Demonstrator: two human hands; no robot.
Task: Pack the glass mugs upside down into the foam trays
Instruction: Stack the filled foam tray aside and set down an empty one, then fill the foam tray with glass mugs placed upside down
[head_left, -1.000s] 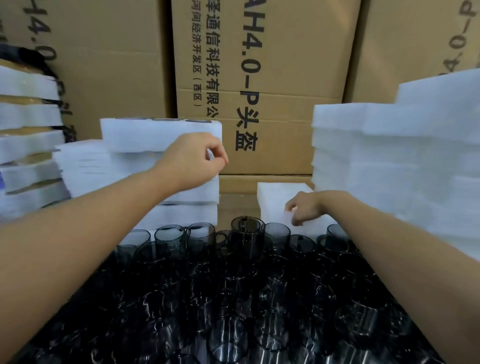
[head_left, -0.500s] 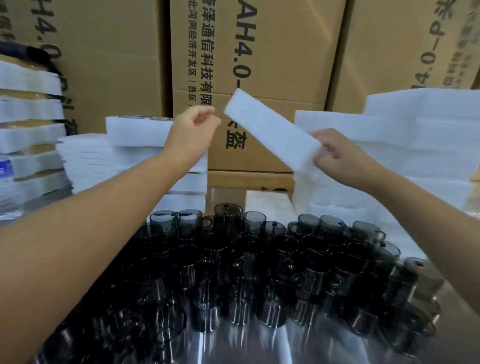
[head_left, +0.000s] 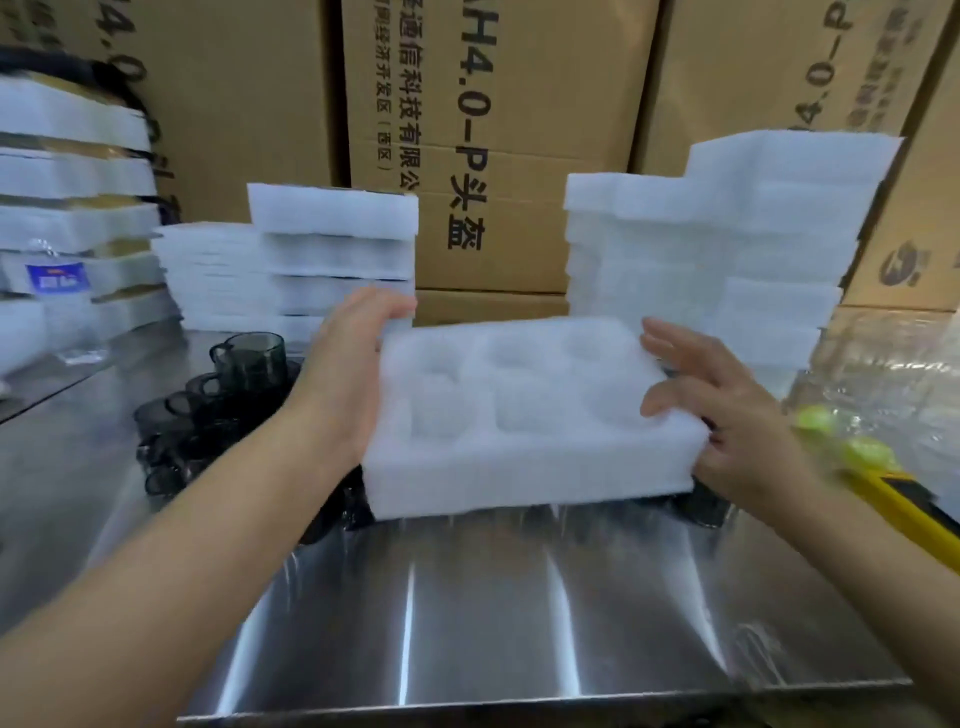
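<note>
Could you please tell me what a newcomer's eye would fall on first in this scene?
A white foam tray with empty round pockets fills the centre, held between the left hand and the right hand over the steel table. Dark glass mugs cluster behind it on the left. Foam stacks rise on both sides in front of cardboard boxes.
</note>
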